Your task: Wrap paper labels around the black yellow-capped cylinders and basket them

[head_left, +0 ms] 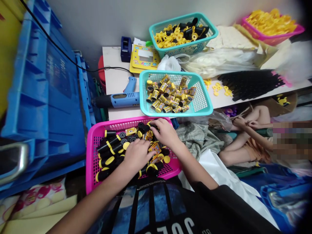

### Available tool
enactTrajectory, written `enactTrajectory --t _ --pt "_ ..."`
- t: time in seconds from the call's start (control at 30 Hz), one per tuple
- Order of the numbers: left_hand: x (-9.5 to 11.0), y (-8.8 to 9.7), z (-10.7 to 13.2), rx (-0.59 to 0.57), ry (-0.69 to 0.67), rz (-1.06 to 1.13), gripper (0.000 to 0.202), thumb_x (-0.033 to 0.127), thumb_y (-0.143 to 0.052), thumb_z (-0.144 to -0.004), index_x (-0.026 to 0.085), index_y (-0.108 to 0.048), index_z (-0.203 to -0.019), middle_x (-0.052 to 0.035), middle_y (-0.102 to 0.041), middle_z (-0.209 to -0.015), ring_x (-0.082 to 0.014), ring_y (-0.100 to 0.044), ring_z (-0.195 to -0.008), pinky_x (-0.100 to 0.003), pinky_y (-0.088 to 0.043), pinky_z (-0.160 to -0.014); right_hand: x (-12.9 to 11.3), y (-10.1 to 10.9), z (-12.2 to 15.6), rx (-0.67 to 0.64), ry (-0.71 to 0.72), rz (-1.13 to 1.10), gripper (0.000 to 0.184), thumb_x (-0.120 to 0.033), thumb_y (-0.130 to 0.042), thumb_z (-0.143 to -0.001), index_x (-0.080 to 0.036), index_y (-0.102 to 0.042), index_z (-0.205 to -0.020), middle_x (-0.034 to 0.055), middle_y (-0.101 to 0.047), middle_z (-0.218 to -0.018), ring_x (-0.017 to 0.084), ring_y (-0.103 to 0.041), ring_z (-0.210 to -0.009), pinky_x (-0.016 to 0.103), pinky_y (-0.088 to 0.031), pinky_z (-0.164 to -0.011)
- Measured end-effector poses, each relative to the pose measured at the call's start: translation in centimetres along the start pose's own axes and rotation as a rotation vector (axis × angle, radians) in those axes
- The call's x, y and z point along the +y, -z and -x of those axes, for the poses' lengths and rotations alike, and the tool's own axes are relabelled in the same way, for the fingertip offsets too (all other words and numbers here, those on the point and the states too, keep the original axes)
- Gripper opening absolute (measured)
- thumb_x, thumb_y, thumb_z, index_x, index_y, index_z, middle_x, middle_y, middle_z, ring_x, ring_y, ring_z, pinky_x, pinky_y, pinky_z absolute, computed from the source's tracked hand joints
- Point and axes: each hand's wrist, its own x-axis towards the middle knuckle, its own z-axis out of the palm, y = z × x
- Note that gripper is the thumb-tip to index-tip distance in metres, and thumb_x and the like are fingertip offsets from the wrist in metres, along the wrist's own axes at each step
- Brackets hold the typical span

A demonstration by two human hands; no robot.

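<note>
Both hands are inside the pink basket (89, 156), among black cylinders with yellow rims (114, 144) and small pieces with printed yellow labels (155, 149). My left hand (136, 155) rests palm down over the pile near the middle, its thumb spread away from the fingers; what lies under the palm is hidden. Farther right, my right hand (166, 132) has its fingers and thumb bent around the end of a black cylinder with a yellow rim (147, 126), partly covered by the fingertips. Loose yellow discs (167, 159) and black round caps (122, 135) lie around the hands.
Just beyond stands a turquoise basket (207, 109) of labelled cylinders, beside a blue heat gun (125, 99). Farther back are another turquoise basket (153, 27) and a pink basket of yellow parts (270, 39). Black rods (251, 84) lie rightward; another person's hands (246, 123) are nearby.
</note>
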Motion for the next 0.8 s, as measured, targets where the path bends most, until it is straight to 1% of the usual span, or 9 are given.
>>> enactTrajectory --t 0.13,0.23,0.33,0.4,0.5,0.57,0.67,0.73,0.8 --pt "0.2 -1.3 -0.5 -0.01 -0.017 0.022 0.024 0.027 -0.051 -0.09 0.015 -0.071 -0.084 -0.0125 -0.073 -0.086 -0.0299 -0.064 -0.09 -0.04 -0.046 -0.078 0.8 0.1 1.4 0.028 -0.082 -0.086 0.018 -0.023 -0.054 -0.09 -0.016 -0.066 -0.1 0.0099 -0.068 -0.096 0.023 -0.061 -0.093 0.037 -0.048 -0.085" --pt "-1.0 -0.7 -0.6 -0.034 -0.039 0.165 0.025 0.021 -0.049 -0.09 0.017 -0.073 -0.087 -0.0107 -0.075 -0.09 -0.0273 -0.064 -0.089 -0.038 -0.047 -0.081 0.9 1.0 2.4 0.029 -0.067 -0.21 0.017 -0.024 -0.053 -0.091 -0.017 -0.066 -0.098 0.0088 -0.069 -0.096 0.022 -0.062 -0.093 0.038 -0.047 -0.087" --pt "-2.0 1.0 -0.3 0.001 0.011 0.379 0.021 0.02 -0.056 -0.084 0.02 -0.072 -0.097 -0.0078 -0.075 -0.091 -0.0253 -0.067 -0.087 -0.035 -0.048 -0.08 0.3 2.0 3.1 -0.1 0.013 -0.447 0.024 -0.028 -0.059 -0.088 -0.019 -0.063 -0.11 0.0083 -0.068 -0.11 0.021 -0.06 -0.103 0.039 -0.045 -0.093" --pt "-2.3 2.2 0.1 0.013 0.088 0.581 0.03 0.023 -0.062 -0.079 0.02 -0.065 -0.109 -0.0031 -0.073 -0.08 -0.0216 -0.067 -0.076 -0.031 -0.049 -0.071 -0.5 2.3 3.1 -0.244 0.031 -0.664 0.042 -0.028 -0.064 -0.084 -0.02 -0.054 -0.125 0.008 -0.066 -0.114 0.02 -0.06 -0.106 0.038 -0.046 -0.094" --pt "-2.4 3.2 0.6 0.039 0.183 0.89 0.046 0.028 -0.069 -0.073 0.021 -0.054 -0.116 0.0042 -0.065 -0.066 -0.0162 -0.063 -0.062 -0.026 -0.045 -0.059 -1.7 1.7 2.9 -0.339 -0.091 -0.976 0.052 -0.024 -0.066 -0.081 -0.02 -0.048 -0.13 0.0019 -0.067 -0.09 0.015 -0.065 -0.084 0.032 -0.05 -0.08" --pt "-2.3 3.1 0.8 0.066 0.233 1.078 0.052 0.029 -0.072 -0.069 0.02 -0.051 -0.117 0.0053 -0.063 -0.067 -0.0143 -0.061 -0.062 -0.025 -0.045 -0.059 -2.4 0.8 2.8 -0.253 -0.202 -1.112 0.046 -0.024 -0.068 -0.079 -0.02 -0.052 -0.122 -0.0026 -0.063 -0.077 0.012 -0.062 -0.071 0.028 -0.05 -0.07" --pt "-2.2 2.3 1.0 0.095 0.281 1.329 0.059 0.027 -0.076 -0.063 0.019 -0.049 -0.116 0.0053 -0.064 -0.07 -0.0137 -0.063 -0.068 -0.026 -0.049 -0.066 -3.2 -0.5 3.0 -0.058 -0.29 -1.183 0.044 -0.027 -0.076 -0.071 -0.022 -0.054 -0.109 -0.0065 -0.057 -0.07 0.01 -0.057 -0.064 0.024 -0.047 -0.065" --pt "-2.3 1.6 1.1 0.129 0.321 1.444 0.052 0.026 -0.077 -0.062 0.019 -0.053 -0.107 0.005 -0.064 -0.07 -0.0135 -0.064 -0.07 -0.027 -0.05 -0.071 -3.4 -1.0 2.9 -0.011 -0.291 -1.152 0.044 -0.03 -0.076 -0.071 -0.022 -0.053 -0.107 -0.0068 -0.054 -0.069 0.01 -0.056 -0.063 0.024 -0.047 -0.064" --pt "-2.6 1.2 1.2 0.205 0.376 1.517 0.038 0.027 -0.077 -0.064 0.018 -0.056 -0.095 0.0037 -0.064 -0.072 -0.0128 -0.065 -0.07 -0.026 -0.051 -0.072 -3.0 -1.0 2.4 0.027 -0.254 -1.01 0.033 -0.034 -0.067 -0.08 -0.022 -0.054 -0.108 -0.0027 -0.058 -0.077 0.013 -0.058 -0.071 0.027 -0.048 -0.068"
